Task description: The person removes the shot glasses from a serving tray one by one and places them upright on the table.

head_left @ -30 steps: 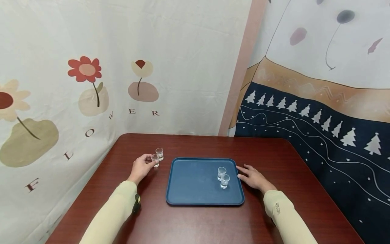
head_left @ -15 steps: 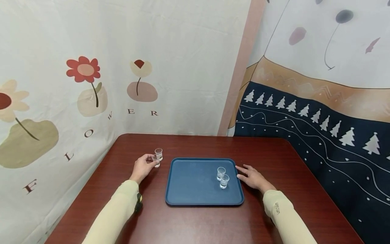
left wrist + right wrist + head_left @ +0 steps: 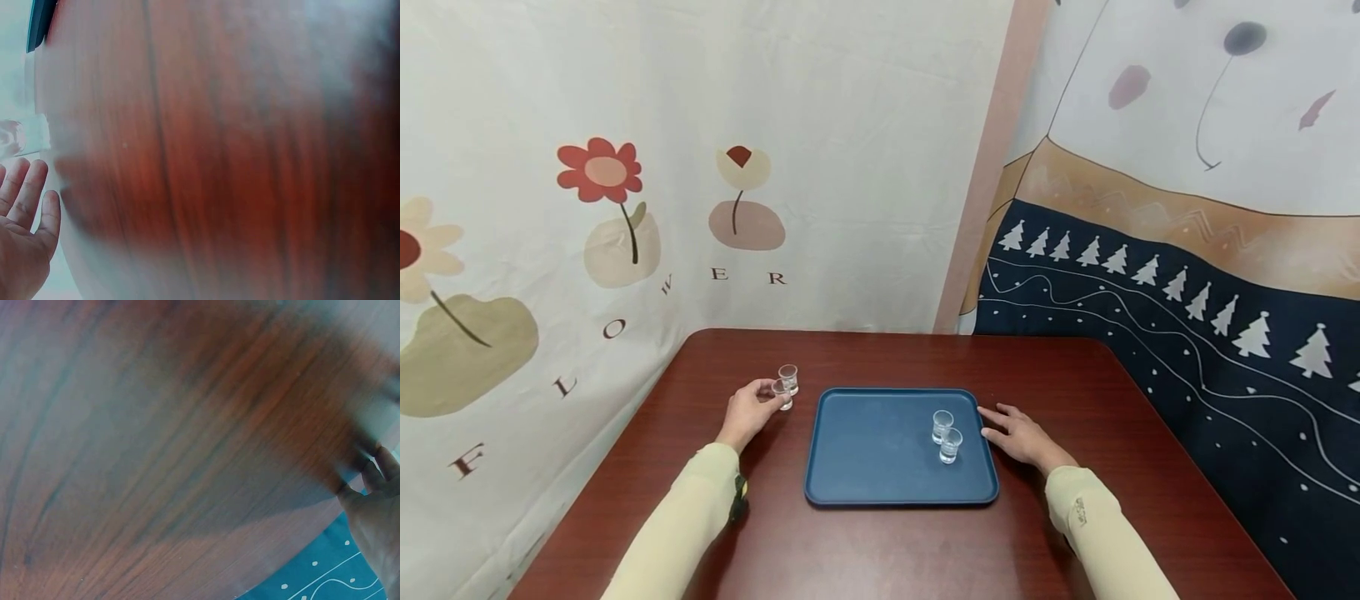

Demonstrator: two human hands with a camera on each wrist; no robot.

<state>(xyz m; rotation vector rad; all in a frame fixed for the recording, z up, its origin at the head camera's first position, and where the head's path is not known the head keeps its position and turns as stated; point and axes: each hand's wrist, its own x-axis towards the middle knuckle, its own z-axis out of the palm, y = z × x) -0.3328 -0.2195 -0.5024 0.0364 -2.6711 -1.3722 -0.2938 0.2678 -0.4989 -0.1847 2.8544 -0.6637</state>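
Note:
In the head view my left hand [image 3: 749, 413] pinches a small clear shot glass [image 3: 785, 402] between thumb and fingers, left of the tray. Right behind it stands a second shot glass [image 3: 788, 377], overlapped by the first. The left wrist view catches part of a glass [image 3: 28, 134] just beyond the fingertips of the left hand [image 3: 25, 231]. A pair of shot glasses, one rear [image 3: 942, 425] and one front [image 3: 951, 447], stand upright on the right part of the blue tray [image 3: 865, 450]. My right hand [image 3: 1024, 437] lies with fingers extended, fingertips right at the tray's right rim.
Under everything is a dark red wooden table [image 3: 925, 550] with rounded far corners. A pale curtain with flower prints [image 3: 850, 167] hangs behind and to the left. On the right hangs a dark blue cloth with tree prints [image 3: 1150, 367].

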